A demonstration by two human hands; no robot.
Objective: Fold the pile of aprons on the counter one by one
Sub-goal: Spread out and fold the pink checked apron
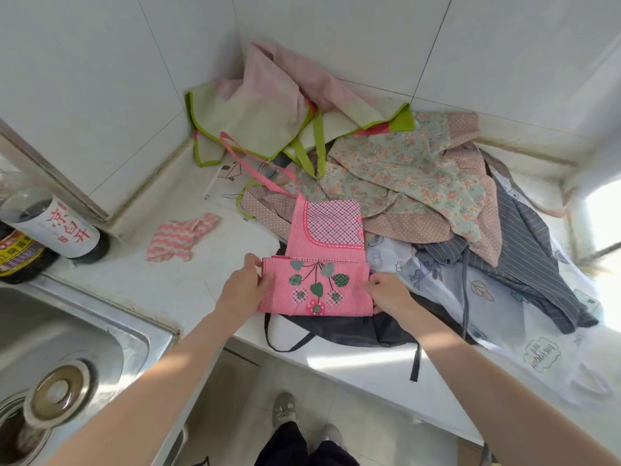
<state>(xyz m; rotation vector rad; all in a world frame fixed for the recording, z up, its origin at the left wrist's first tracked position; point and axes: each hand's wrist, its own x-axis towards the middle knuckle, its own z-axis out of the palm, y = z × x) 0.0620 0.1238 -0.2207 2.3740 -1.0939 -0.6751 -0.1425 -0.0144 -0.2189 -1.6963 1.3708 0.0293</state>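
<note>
Pink striped apron [317,284], flower appliqué, checked bib, partly folded; left hand [243,290] and right hand [389,292] pinching its side edges.

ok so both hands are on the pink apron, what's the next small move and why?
Probably fold the bib down over the lower panel. The left hand and right hand pinch the side edges of the pink apron, whose lower part is already narrowed, while the checked bib and neck loop still lie stretched out toward the pile.
</note>
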